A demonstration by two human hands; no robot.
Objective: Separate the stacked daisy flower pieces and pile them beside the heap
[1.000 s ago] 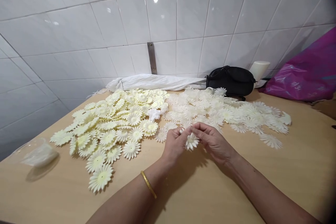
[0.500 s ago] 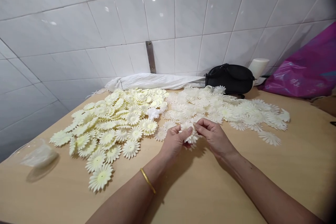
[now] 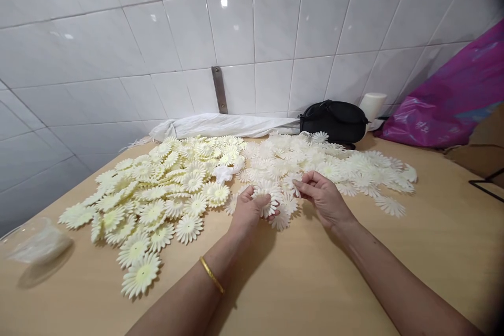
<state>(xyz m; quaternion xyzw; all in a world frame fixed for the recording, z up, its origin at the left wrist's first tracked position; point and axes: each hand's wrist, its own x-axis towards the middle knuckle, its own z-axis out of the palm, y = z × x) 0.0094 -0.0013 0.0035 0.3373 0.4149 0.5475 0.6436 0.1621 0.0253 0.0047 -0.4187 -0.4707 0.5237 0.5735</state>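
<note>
My left hand (image 3: pixel 249 212) is closed on a white artificial flower (image 3: pixel 266 198), its thumb lying over the petals. To the right, my right hand (image 3: pixel 323 197) pinches the edge of a second white petal piece (image 3: pixel 292 185) between thumb and fingers. More loose white petal layers (image 3: pixel 280 219) show just below and beside the left fingers; whether they are held or lie on the table I cannot tell. Behind both hands spreads a heap of white flower pieces (image 3: pixel 334 163). A pile of pale yellow flower pieces (image 3: pixel 157 189) lies to the left.
At the left edge of the wooden table (image 3: pixel 315 283) stands a clear container (image 3: pixel 37 244) with whitish contents. Along the tiled wall lie a white cloth (image 3: pixel 224 125), a black case (image 3: pixel 334 122), a white cylinder (image 3: pixel 372 106) and a purple bag (image 3: pixel 437 110).
My hands have drawn apart, the right now pinching a petal piece separate from the flower in the left. The view has shifted slightly, so the background sits further left.
</note>
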